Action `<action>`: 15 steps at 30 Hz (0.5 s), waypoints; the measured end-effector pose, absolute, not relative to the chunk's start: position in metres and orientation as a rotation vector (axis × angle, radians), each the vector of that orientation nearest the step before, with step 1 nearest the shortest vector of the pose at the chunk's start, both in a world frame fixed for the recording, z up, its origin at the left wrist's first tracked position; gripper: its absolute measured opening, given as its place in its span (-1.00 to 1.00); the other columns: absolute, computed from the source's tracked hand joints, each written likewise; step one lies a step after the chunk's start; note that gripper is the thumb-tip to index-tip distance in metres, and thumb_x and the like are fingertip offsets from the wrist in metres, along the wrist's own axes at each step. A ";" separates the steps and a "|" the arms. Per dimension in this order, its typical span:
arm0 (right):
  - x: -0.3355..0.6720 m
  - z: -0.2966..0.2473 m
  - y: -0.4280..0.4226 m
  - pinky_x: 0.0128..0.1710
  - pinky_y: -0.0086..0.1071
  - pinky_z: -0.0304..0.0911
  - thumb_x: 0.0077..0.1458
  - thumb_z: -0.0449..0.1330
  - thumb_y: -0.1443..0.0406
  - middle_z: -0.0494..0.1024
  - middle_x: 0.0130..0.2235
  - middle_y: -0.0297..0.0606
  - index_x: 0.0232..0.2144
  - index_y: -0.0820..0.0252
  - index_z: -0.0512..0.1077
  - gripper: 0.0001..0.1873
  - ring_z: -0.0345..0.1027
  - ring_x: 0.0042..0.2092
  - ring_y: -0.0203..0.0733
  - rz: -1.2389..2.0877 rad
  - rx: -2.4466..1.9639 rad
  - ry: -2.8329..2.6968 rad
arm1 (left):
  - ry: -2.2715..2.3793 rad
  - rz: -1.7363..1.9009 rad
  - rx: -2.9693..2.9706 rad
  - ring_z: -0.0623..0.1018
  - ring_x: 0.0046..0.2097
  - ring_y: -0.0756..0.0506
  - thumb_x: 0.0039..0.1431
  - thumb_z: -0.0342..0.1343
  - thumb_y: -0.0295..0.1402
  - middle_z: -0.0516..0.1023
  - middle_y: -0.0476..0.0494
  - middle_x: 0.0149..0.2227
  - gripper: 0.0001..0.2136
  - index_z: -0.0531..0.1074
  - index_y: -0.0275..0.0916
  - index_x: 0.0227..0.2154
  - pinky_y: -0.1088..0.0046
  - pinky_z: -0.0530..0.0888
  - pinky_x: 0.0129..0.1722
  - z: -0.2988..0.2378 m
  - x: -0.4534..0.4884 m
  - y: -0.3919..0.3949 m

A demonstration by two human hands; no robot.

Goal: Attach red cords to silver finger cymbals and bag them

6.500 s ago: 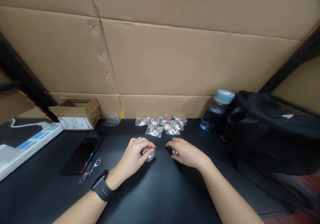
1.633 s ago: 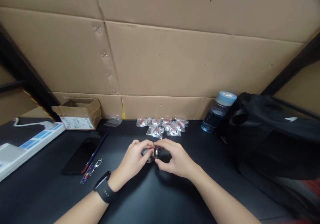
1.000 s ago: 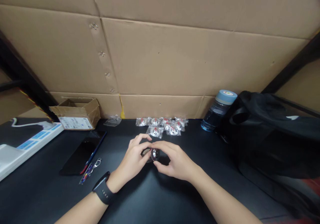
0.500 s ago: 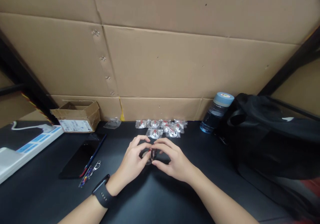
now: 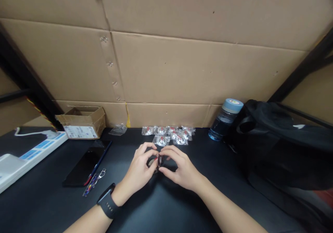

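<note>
My left hand (image 5: 142, 164), with a black watch (image 5: 108, 200) on its wrist, pinches a small pale round piece (image 5: 151, 162) with a bit of red on it. Against that piece, a dark round disc (image 5: 160, 160) stands on edge between the thumb and fingers of my right hand (image 5: 183, 166). My fingertips cover part of both, and how they join cannot be made out. Just beyond my hands lie several clear packets (image 5: 161, 141), each with a silvery round piece marked in red.
A cardboard box (image 5: 83, 122), a crumpled clear bag (image 5: 118, 129), a white power strip (image 5: 33, 158), a dark tablet (image 5: 84, 165) and a keychain (image 5: 95, 181) are to the left. On the right stand a water bottle (image 5: 225, 119) and a black bag (image 5: 281, 149). Cardboard (image 5: 166, 73) walls the back.
The view has tilted slightly. The dark disc has turned a little between my fingers; both hands keep nearly the same place and grip.
</note>
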State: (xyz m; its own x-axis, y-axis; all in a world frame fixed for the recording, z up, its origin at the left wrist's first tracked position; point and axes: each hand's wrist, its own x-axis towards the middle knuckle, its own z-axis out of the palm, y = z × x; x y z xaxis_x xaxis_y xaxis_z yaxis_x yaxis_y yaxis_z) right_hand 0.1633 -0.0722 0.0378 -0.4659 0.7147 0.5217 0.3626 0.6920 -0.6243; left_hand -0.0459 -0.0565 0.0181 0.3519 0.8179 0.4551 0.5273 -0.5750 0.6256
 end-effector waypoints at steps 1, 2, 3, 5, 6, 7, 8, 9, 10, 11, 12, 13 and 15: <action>0.163 0.037 -0.072 0.02 -0.28 0.45 0.17 0.32 0.33 0.47 0.05 -0.14 0.06 0.08 0.40 -0.59 0.45 0.00 -0.14 0.552 -0.825 -2.090 | 1.175 1.065 2.252 0.43 0.09 -0.20 0.25 0.09 -0.50 0.41 -0.16 0.03 -0.86 0.51 -0.15 -0.25 0.15 0.37 0.12 0.018 -0.046 -0.056; 0.164 0.036 -0.071 0.02 -0.29 0.45 0.17 0.32 0.33 0.47 0.05 -0.14 0.06 0.08 0.41 -0.59 0.45 0.01 -0.13 0.548 -0.827 -2.086 | 1.167 1.053 2.252 0.43 0.09 -0.20 0.25 0.09 -0.50 0.41 -0.16 0.03 -0.86 0.51 -0.15 -0.26 0.16 0.37 0.11 0.018 -0.046 -0.057; 0.164 0.035 -0.071 0.02 -0.29 0.45 0.16 0.33 0.33 0.47 0.06 -0.13 0.06 0.08 0.41 -0.59 0.44 0.02 -0.13 0.544 -0.828 -2.082 | 1.157 1.042 2.251 0.43 0.08 -0.19 0.26 0.09 -0.50 0.41 -0.16 0.02 -0.86 0.51 -0.15 -0.27 0.17 0.38 0.10 0.018 -0.047 -0.057; 0.165 0.033 -0.069 0.03 -0.29 0.45 0.15 0.33 0.34 0.48 0.07 -0.13 0.06 0.07 0.41 -0.57 0.43 0.06 -0.11 0.539 -0.825 -2.069 | 1.140 1.033 2.253 0.43 0.08 -0.19 0.27 0.09 -0.49 0.42 -0.15 0.01 -0.86 0.52 -0.15 -0.27 0.18 0.38 0.09 0.019 -0.047 -0.057; 0.165 0.032 -0.068 0.03 -0.29 0.45 0.14 0.34 0.35 0.48 0.07 -0.14 0.06 0.07 0.41 -0.57 0.43 0.06 -0.11 0.540 -0.823 -2.062 | 1.133 1.032 2.254 0.43 0.07 -0.19 0.27 0.09 -0.49 0.42 -0.15 0.00 -0.86 0.52 -0.15 -0.27 0.18 0.38 0.09 0.019 -0.047 -0.057; 0.165 0.032 -0.068 0.01 -0.30 0.46 0.14 0.34 0.35 0.49 0.06 -0.14 0.06 0.07 0.41 -0.56 0.43 0.06 -0.12 0.544 -0.821 -2.057 | 1.129 1.032 2.254 0.42 0.07 -0.18 0.27 0.08 -0.49 0.42 -0.15 0.00 -0.86 0.52 -0.15 -0.27 0.18 0.37 0.09 0.020 -0.047 -0.057; 0.165 0.032 -0.068 0.00 -0.30 0.47 0.13 0.34 0.36 0.49 0.06 -0.14 0.06 0.07 0.41 -0.56 0.43 0.04 -0.12 0.549 -0.820 -2.053 | 1.129 1.032 2.252 0.42 0.07 -0.18 0.27 0.08 -0.49 0.42 -0.15 0.00 -0.86 0.52 -0.15 -0.26 0.18 0.37 0.08 0.020 -0.046 -0.057; 0.165 0.032 -0.068 -0.02 -0.30 0.47 0.13 0.34 0.36 0.50 0.04 -0.15 0.06 0.07 0.41 -0.56 0.44 0.02 -0.13 0.556 -0.820 -2.052 | 1.132 1.033 2.249 0.42 0.06 -0.18 0.27 0.08 -0.50 0.42 -0.15 0.00 -0.85 0.52 -0.14 -0.25 0.18 0.37 0.08 0.020 -0.046 -0.057; 0.164 0.032 -0.069 -0.04 -0.30 0.47 0.13 0.33 0.36 0.51 0.03 -0.15 0.06 0.08 0.41 -0.57 0.45 0.00 -0.14 0.563 -0.820 -2.054 | 1.136 1.033 2.247 0.42 0.06 -0.18 0.28 0.08 -0.50 0.42 -0.15 0.00 -0.85 0.52 -0.14 -0.24 0.17 0.37 0.08 0.019 -0.046 -0.057; 0.164 0.033 -0.069 -0.05 -0.29 0.47 0.14 0.33 0.35 0.51 0.02 -0.16 0.05 0.08 0.41 -0.58 0.45 -0.02 -0.14 0.571 -0.820 -2.059 | 1.140 1.032 2.246 0.42 0.06 -0.18 0.28 0.07 -0.51 0.42 -0.15 0.00 -0.84 0.52 -0.14 -0.24 0.17 0.37 0.08 0.019 -0.046 -0.056; 0.163 0.033 -0.070 -0.05 -0.29 0.47 0.14 0.33 0.35 0.52 0.01 -0.16 0.04 0.09 0.42 -0.59 0.45 -0.03 -0.14 0.580 -0.819 -2.064 | 1.142 1.032 2.248 0.42 0.05 -0.18 0.28 0.07 -0.51 0.42 -0.15 -0.01 -0.84 0.52 -0.15 -0.23 0.16 0.37 0.08 0.019 -0.046 -0.056; 0.162 0.034 -0.071 -0.05 -0.28 0.47 0.14 0.33 0.35 0.52 0.01 -0.16 0.04 0.09 0.42 -0.59 0.45 -0.04 -0.14 0.590 -0.817 -2.069 | 1.143 1.031 2.251 0.42 0.05 -0.18 0.28 0.07 -0.51 0.42 -0.16 -0.01 -0.83 0.52 -0.15 -0.22 0.16 0.37 0.08 0.018 -0.046 -0.055; 0.161 0.034 -0.072 -0.05 -0.28 0.47 0.13 0.33 0.35 0.52 0.01 -0.16 0.04 0.09 0.42 -0.58 0.45 -0.04 -0.14 0.609 -0.808 -2.074 | 1.147 1.032 2.258 0.42 0.05 -0.19 0.27 0.07 -0.51 0.43 -0.16 -0.01 -0.83 0.52 -0.15 -0.22 0.15 0.38 0.08 0.018 -0.046 -0.055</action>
State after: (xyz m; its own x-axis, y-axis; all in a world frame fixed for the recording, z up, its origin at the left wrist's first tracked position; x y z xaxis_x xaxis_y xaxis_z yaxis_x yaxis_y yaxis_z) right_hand 0.1610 -0.0720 0.0344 -0.4666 0.7217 0.5112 0.3311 0.6785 -0.6558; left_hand -0.0462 -0.0554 0.0183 0.3895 0.8137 0.4315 0.5146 -0.5809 0.6307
